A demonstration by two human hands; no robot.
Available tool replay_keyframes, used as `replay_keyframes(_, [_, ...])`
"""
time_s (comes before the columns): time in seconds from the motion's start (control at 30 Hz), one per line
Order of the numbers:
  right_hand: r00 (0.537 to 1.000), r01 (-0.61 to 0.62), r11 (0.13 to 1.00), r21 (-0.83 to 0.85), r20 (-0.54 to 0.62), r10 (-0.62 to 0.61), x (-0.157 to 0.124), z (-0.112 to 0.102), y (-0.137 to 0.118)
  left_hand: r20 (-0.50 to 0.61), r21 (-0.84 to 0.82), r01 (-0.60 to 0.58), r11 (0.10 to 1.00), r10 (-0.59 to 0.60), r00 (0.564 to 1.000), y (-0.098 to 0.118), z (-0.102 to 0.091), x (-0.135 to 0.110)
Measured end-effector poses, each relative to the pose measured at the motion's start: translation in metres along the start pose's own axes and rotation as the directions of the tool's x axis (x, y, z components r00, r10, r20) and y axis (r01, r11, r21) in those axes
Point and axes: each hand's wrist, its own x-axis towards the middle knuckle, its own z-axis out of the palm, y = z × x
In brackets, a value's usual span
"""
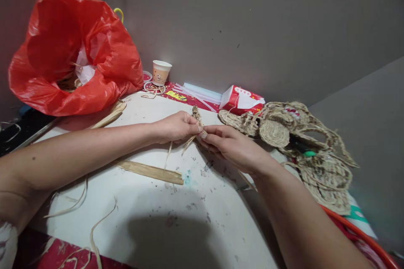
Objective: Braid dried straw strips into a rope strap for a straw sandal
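Both hands meet over the white tabletop point(145, 210), pinching a braided straw piece point(196, 113) whose knobbly end sticks up beyond the fingers. My left hand point(178, 127) is closed on it from the left, thumb and forefinger together. From the right, my right hand point(225, 141) grips the same piece with thumb and fingers pressed close. Loose straw ends point(188, 144) hang down below the fingertips. A flat, dry straw strip point(151, 171) lies on the table beneath my left forearm. The lower part of the braid is hidden by the hands.
A red plastic bag point(116, 63) with straw inside stands at the back left. Along the wall are a paper cup point(160, 74), pale straws point(202, 94) and a red tissue pack point(241, 100). Woven straw slippers point(274, 133) pile up on the right. Thin fibres point(94, 235) lie in front.
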Motion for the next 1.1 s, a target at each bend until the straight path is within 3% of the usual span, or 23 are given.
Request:
replay_keyframes(0.13, [1.000, -0.008, 0.998, -0.060, 0.001, 0.008, 0.001, -0.005, 0.002, 0.021, 0.068, 0.037, 0.997, -0.039, 0.999, 0.003, -0.002, 0.001])
replay_keyframes(0.33, [0.996, -0.075, 0.997, -0.028, -0.054, 0.074, 0.008, -0.006, 0.001, 0.157, 0.000, 0.065, 0.998, -0.064, 0.985, 0.004, -0.010, 0.003])
replay_keyframes(0.4, [0.993, -0.110, 0.994, 0.028, -0.050, 0.111, 0.010, -0.005, 0.000, 0.145, 0.052, 0.042, 0.998, -0.049, 0.988, 0.003, -0.012, 0.004])
replay_keyframes(0.6, [0.989, -0.147, 0.969, 0.198, 0.016, 0.147, 0.010, 0.001, -0.001, 0.138, 0.324, -0.195, 0.926, 0.158, 0.978, 0.000, -0.015, 0.007])
replay_keyframes(0.7, [0.990, -0.142, 0.954, 0.265, 0.020, 0.142, 0.010, 0.005, 0.001, 0.128, 0.333, -0.193, 0.923, 0.159, 0.979, 0.000, -0.015, 0.006])
replay_keyframes(0.83, [0.987, -0.093, 0.952, 0.293, -0.098, 0.127, 0.013, 0.009, 0.005, 0.075, 0.387, -0.145, 0.911, 0.126, 0.989, 0.004, -0.015, 0.004])
replay_keyframes(0.97, [0.968, -0.071, 0.949, 0.307, -0.209, 0.140, 0.016, 0.014, 0.007, -0.040, 0.617, -0.103, 0.780, 0.161, 0.986, 0.014, -0.011, -0.002])
replay_keyframes(1.1, [0.957, -0.067, 0.921, 0.385, -0.236, 0.169, 0.013, 0.020, 0.004, -0.078, 0.833, -0.091, 0.545, 0.279, 0.957, 0.020, 0.002, -0.012])
